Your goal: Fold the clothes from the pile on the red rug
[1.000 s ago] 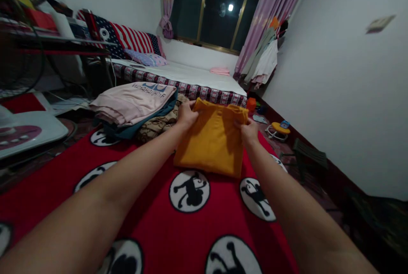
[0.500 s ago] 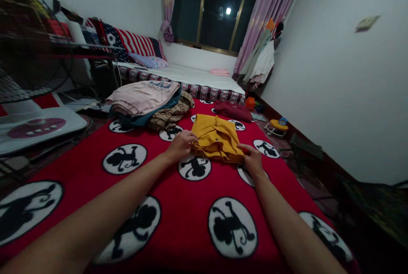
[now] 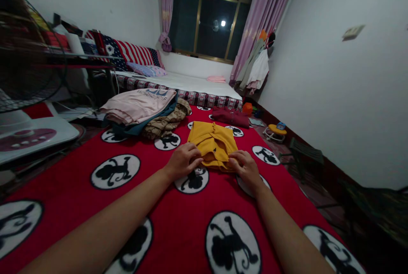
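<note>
A folded mustard-yellow garment (image 3: 212,143) lies on a red blanket (image 3: 153,206) printed with black-and-white monkey circles. My left hand (image 3: 183,161) pinches the garment's near left edge, fingers closed on the cloth. My right hand (image 3: 244,167) grips its near right edge the same way. Both forearms reach forward from the bottom of the head view.
A stack of folded clothes, pink on top (image 3: 138,104), with a brown patterned piece (image 3: 165,123), sits to the back left. A dark red garment (image 3: 231,116) lies behind. A fan (image 3: 25,78) stands at left, a bed (image 3: 188,84) at the back, a small stool (image 3: 276,131) at right.
The yellow garment, held up a second ago, was laid down on the blanket. Both hands slid to its near edge and came closer together, folding it smaller.
</note>
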